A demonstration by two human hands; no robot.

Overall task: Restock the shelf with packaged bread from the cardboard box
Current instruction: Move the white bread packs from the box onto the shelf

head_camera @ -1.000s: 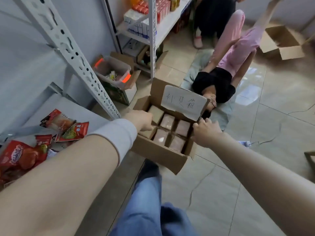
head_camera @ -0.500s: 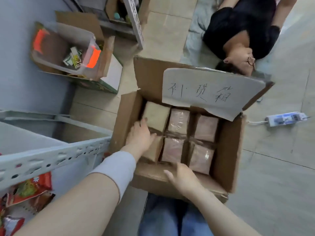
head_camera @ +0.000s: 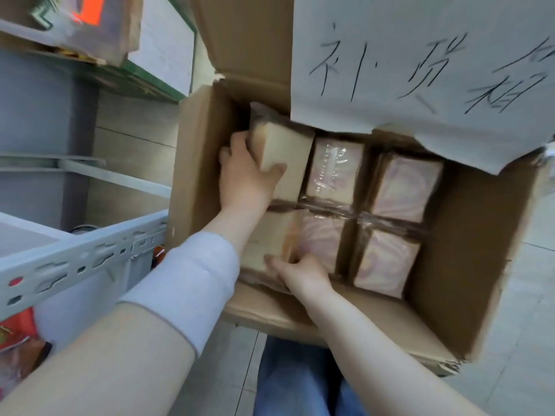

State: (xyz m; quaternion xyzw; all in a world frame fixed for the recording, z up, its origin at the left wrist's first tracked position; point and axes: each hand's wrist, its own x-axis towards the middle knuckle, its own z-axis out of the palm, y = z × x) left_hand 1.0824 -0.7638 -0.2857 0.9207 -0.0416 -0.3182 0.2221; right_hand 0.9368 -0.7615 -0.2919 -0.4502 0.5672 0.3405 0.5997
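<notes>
So the left hand (head_camera: 246, 178) is wrapping around the far pack (head_camera: 285, 151) of bread in the cardboard box (head_camera: 195, 163), with the thumb lying across its top face and the fingers wedging down between the wrapper and the box wall. That's probably the only way in, since the packs are sitting shoulder to shoulder in two rows of three. This pack is tipping up a bit out of its row, so I'm guessing it's the one coming out. The right hand (head_camera: 300, 274) is curling its fingertips over the near edge of the near pack (head_camera: 270, 235), the one under the left wrist. It's maybe pinning it down or lining it up to go next, hard to say which. Room-wise, the box wall is pressing right against the left fingers, so nothing is sliding out sideways and the pack is going to have to rise. Just past the left fingertips the paper sign (head_camera: 420, 55) on the flap is hanging over the back row, so I'd be tilting the pack back toward the wrist. Right of both hands, the other four packs (head_camera: 333, 169) are lying there untouched. The shelf (head_camera: 75, 265) is sitting just outside the left forearm, with red snack packets (head_camera: 15, 334) down by the elbow. So it's looking like a short carry, over that perforated rail edge.
</notes>
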